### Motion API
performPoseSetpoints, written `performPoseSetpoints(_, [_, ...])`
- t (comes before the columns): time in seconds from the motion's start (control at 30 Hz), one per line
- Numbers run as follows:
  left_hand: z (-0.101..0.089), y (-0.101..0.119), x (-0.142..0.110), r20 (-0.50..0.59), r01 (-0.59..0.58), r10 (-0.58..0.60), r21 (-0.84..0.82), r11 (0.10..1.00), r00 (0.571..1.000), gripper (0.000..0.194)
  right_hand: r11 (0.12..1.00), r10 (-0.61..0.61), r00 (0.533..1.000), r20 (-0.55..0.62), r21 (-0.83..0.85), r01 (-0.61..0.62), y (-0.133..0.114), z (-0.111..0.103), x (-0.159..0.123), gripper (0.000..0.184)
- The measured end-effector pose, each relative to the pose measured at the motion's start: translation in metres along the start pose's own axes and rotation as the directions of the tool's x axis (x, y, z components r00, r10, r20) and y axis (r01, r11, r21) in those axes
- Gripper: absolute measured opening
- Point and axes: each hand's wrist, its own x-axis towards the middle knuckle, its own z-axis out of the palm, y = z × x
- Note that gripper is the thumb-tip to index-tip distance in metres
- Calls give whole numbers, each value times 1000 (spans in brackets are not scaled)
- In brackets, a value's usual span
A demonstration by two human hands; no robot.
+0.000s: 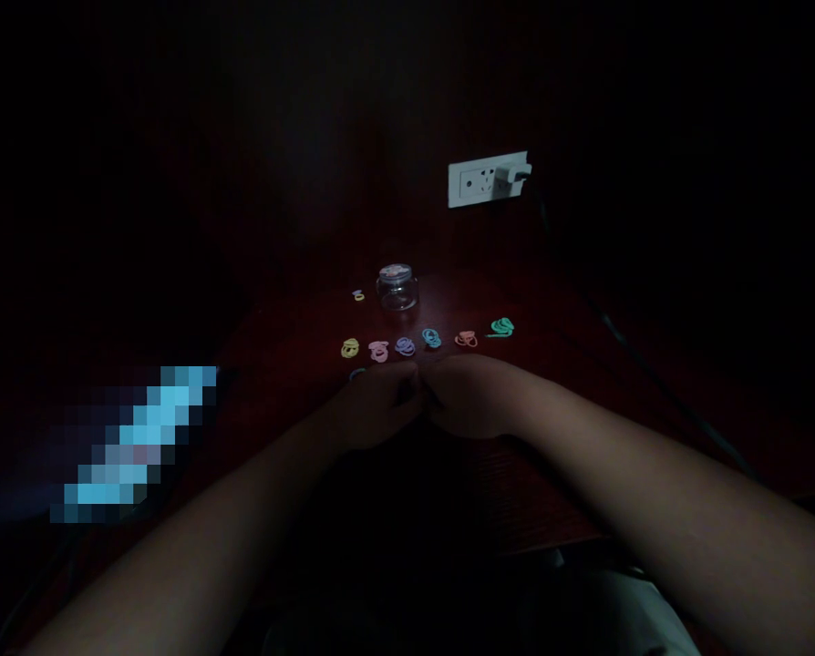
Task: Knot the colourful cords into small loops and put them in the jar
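Observation:
My left hand (380,401) and my right hand (472,394) meet over the dark red table, both curled inward with their backs towards me. Whatever lies between the fingers is hidden. Just beyond them runs a row of small piles of coloured loops: yellow (350,348), pink (378,351), purple (405,346), blue (431,338), orange (466,339) and green (501,328). Part of a blue loop (357,374) shows beside my left hand. Behind the row stands a see-through jar (397,292) with a patterned lid on it.
A few yellow and purple loops (358,295) lie left of the jar. A lit, blurred-out screen (140,446) is at the left. On the wall is a white socket (488,179) with a plug in it. A cable (674,392) crosses the right side. The surroundings are very dark.

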Motion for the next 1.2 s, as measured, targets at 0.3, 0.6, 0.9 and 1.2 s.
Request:
performPoseSetpoints(0.3, [-1,-3,1,18,30,-30,-8,1000,999,15,998,-59,998,12,38,58,3,-2,5,28])
performPoseSetpoints(0.6, [0,-5,0,-22,7,-8,-43,999,1000,14,989,-36,999,-26,141,39,9,2,4,25])
performPoseSetpoints(0.9, [3,-7,1,-33,41,-43,-42,998,999,13,972,-38,999,33,231,30,13,-1,4,22])
performPoseSetpoints(1.2, [3,-5,1,-61,34,-36,-42,999,998,18,957,-24,999,38,290,12,15,-1,6,22])
